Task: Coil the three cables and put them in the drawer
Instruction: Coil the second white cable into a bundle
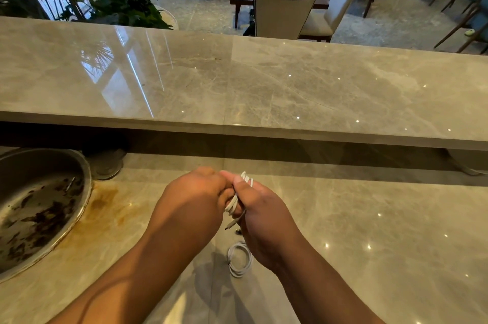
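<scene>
glossy, veined grey marble counter [369, 218], with a round rust-blotched metal basin [39, 205] sunk at its left. above it the right hand [261, 213] curls round a bunch of thin white cable [232, 205] (loops poke out past the thumb); the left hand [195, 191] pinches the same loops. a second cable [239, 260], coiled flat, lies on the marble under the right wrist.

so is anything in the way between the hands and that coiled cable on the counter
Nothing lies between them: the coiled cable sits on the counter just under the right hand. But that hand and the left hand grip another white cable, so neither is free. No drawer is in view.
</scene>
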Motion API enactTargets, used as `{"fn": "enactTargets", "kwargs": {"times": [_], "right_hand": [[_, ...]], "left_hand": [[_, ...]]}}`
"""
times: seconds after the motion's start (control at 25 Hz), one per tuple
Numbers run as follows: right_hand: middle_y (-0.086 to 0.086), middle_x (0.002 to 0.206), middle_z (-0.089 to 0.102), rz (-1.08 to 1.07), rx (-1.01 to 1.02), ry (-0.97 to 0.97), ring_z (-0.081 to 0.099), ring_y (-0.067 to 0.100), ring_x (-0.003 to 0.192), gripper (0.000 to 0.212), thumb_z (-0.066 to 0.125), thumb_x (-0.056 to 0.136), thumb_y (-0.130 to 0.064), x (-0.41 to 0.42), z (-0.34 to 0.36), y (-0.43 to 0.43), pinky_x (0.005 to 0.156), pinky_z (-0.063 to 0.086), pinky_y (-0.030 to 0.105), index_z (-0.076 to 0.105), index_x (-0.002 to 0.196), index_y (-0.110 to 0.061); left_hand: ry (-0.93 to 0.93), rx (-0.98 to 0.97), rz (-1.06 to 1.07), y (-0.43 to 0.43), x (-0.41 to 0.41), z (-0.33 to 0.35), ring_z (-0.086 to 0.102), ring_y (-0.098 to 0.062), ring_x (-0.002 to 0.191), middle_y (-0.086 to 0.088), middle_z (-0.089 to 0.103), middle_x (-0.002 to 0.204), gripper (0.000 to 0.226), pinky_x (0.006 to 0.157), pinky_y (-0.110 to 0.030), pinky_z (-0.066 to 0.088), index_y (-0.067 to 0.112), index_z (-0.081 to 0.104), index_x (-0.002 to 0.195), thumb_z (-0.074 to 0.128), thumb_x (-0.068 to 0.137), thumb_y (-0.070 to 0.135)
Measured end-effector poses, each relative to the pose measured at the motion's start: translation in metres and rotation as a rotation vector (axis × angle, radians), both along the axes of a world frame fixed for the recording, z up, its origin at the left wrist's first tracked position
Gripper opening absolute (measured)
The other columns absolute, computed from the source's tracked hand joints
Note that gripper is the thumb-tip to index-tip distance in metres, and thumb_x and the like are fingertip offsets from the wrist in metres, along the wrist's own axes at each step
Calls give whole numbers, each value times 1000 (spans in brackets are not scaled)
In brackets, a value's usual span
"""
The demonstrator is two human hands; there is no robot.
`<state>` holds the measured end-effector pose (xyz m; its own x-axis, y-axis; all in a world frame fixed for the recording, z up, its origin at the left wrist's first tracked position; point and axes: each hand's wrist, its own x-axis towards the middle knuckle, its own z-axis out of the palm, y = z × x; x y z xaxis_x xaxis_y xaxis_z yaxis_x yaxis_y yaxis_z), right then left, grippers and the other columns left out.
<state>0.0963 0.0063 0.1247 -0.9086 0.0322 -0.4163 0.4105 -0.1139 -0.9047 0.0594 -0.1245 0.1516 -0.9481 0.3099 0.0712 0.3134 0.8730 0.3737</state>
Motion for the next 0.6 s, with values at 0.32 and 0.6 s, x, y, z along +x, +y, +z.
{"fn": "enactTargets", "kwargs": {"times": [0.32,0.6], "right_hand": [[-3,130,79,-128,-321,-42,72,12,124,29,52,112,-30,-7,5,-4,112,51,36,76,127,-23],[11,135,76,-199,-559,-28,72,21,127,36,54,107,-23,-15,15,3,108,54,36,67,135,-4]], "left_hand": [[37,258,-74,-13,11,-17,59,2,91,17,73,102,19,79,-8,37,32,79,110,70,95,38],[-79,518,18,-22,12,-17,67,-1,98,25,72,100,24,82,-18,56,39,78,108,82,85,33]]}}
